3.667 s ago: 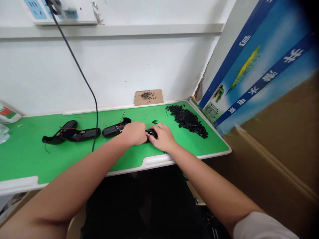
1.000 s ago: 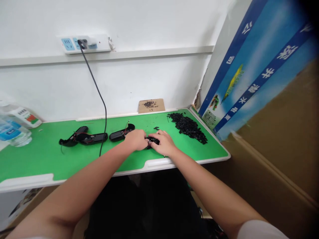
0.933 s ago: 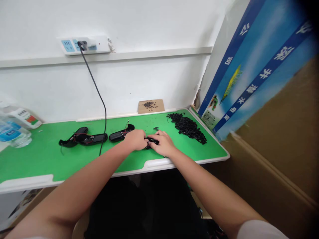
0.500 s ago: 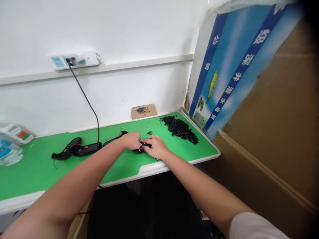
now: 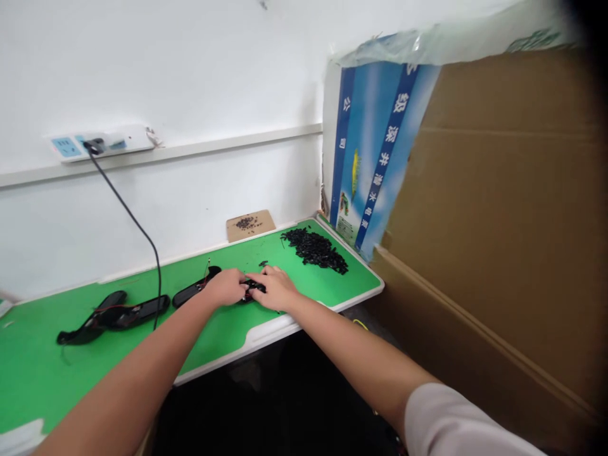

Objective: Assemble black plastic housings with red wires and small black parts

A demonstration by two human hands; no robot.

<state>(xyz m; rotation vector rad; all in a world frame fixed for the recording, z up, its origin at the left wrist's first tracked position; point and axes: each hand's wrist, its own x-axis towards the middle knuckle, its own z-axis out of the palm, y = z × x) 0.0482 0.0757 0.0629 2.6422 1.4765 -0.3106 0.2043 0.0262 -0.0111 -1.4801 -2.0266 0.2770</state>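
Black piece w/ sm. metallic-looking & red details: on or just above green tabletop, near front edge, betw. both hands. Can't tell if its underside touches.

Right hand: thumb & forefinger bent round piece's R side, pinching it; other fingers loosely curved. Prob. steadies it. Left hand: fingers curled in at L end, tips partly hid; can't tell if pinching or only pressing. Hands v. close, prob. so one braces vs. the other's push.

Black casing, w/ thin wire upright at far end, lies just beside left hand, partly behind it. Further L, more black casings, overlapping, red wires showing; prob. laid open side up so insides stay in view.

Black pile of sm. pcs at far R, within reach of right hand but off the work spot. Few loose bits just beyond hands. Cardboard at wall carries sm. dark bits, prob. to keep them from scattering. Cord runs from socket strip down across casings.
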